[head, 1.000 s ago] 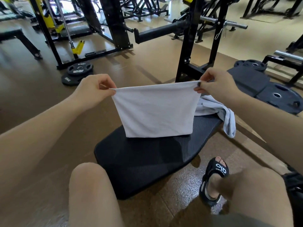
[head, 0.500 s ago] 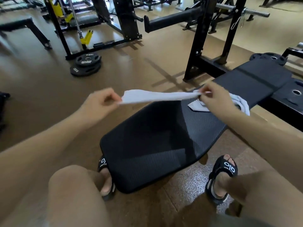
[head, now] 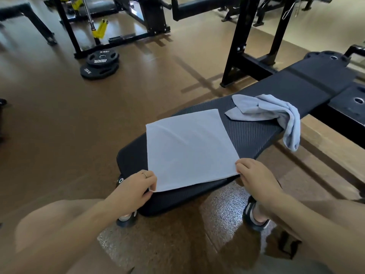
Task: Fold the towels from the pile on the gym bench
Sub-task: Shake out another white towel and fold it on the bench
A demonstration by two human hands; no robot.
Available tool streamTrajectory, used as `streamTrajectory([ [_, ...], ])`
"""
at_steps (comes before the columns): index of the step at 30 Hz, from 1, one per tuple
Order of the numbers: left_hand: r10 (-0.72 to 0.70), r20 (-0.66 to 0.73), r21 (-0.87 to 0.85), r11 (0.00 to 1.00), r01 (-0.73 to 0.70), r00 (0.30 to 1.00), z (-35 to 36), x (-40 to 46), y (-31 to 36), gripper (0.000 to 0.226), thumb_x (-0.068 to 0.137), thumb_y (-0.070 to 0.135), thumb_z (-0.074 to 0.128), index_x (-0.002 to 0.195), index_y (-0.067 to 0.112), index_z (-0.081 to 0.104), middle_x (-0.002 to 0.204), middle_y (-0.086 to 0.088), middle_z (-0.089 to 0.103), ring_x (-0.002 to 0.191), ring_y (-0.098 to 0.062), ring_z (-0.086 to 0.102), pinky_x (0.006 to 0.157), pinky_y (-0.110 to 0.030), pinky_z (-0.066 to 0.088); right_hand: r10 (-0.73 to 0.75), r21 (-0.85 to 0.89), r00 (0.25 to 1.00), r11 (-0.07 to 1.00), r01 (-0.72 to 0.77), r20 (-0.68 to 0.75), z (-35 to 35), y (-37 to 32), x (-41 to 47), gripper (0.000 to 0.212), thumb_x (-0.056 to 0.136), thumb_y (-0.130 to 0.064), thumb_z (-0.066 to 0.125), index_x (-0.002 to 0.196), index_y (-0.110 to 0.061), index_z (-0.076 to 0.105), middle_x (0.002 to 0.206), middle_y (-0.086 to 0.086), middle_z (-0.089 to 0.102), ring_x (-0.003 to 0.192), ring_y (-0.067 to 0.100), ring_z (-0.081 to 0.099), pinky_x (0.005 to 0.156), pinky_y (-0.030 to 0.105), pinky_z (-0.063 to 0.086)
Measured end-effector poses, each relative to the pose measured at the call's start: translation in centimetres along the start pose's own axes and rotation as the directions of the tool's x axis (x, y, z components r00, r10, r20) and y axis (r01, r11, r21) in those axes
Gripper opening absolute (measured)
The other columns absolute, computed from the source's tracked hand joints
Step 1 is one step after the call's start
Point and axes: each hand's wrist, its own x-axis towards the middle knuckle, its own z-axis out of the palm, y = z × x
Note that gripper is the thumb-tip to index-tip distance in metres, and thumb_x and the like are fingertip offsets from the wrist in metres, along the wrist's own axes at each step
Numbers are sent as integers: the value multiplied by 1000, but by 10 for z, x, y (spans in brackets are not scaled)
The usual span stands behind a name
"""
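While flat on bench (head: 256, 135), towel (head: 187, 149) corners pinched by hands.

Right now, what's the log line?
flat white cloth towel | both hands pinch near corners | crumpled grey cloth towel waits | black padded bench

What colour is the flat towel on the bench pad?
Plain pale grey-blue flat towel, no pattern; seen in the head view.

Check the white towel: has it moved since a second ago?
Yes. The white towel, held up over the bench before, now lies flat on its near end, nearer the person than the crumpled towel.
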Motion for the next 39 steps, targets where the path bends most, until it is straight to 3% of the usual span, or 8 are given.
streamTrajectory([
  [15,134,56,192,971,-142,989,-4,-4,-5,25,85,14,69,86,24,46,89,9,53,83,-15,53,69,-25,46,24,-15,998,1000,-24,61,0,-5,-1,25,82,-2,75,102,-13,66,116,4,68,104,26,66,92,41,55],
  [19,101,122,161,980,-120,987,-12,-4,-1,14,88,30,57,100,29,50,99,12,53,92,-12,55,77,-30,50,67,-41,997,997,-65,46,-11,-17,2,29,71,2,70,94,-14,64,107,3,66,108,31,63,105,49,46],
  [22,-20,-36,121,992,24,999,-21,14,11,36,97,46,47,128,29,51,125,9,56,109,-14,58,93,-33,51,22,-23,1000,999,-22,4,-17,-47,18,35,81,-13,67,115,-17,66,123,1,65,126,27,56,119,51,31],
  [25,-227,-128,134,961,243,966,-16,45,28,61,106,52,32,160,27,18,166,-5,23,151,-27,26,123,-42,24,-21,65,1000,998,22,-18,-14,-92,50,56,103,-38,41,156,-19,37,163,4,34,153,24,26,126,46,16],
  [28,-417,-66,158,893,423,906,21,52,31,69,104,60,13,161,30,-11,169,-3,-16,157,-24,-12,127,-43,-4,65,89,993,993,-74,100,13,-119,65,69,103,-52,11,163,-20,1,169,0,-6,157,20,-5,127,39,-4],
  [31,-501,-52,94,859,504,864,46,32,21,70,104,60,10,160,28,-17,168,1,-23,155,-17,-17,127,-37,-5,86,1,974,996,-89,212,44,-120,55,73,101,-54,4,163,-15,1,170,3,-6,157,23,-6,124,42,-9],
  [36,-478,-135,40,872,487,868,34,29,20,70,106,48,25,162,12,4,170,-9,-5,155,-23,17,125,-35,23,76,39,978,996,-85,193,35,-123,62,75,99,-56,5,163,-17,4,171,3,-1,157,21,-5,124,40,-9],
  [39,-558,-232,-74,827,557,797,16,50,21,59,105,39,40,153,9,23,152,-14,29,116,-29,55,88,-38,55,72,83,992,993,-81,106,26,-134,86,74,100,-55,7,163,-16,7,170,4,3,158,21,0,128,41,0],
])
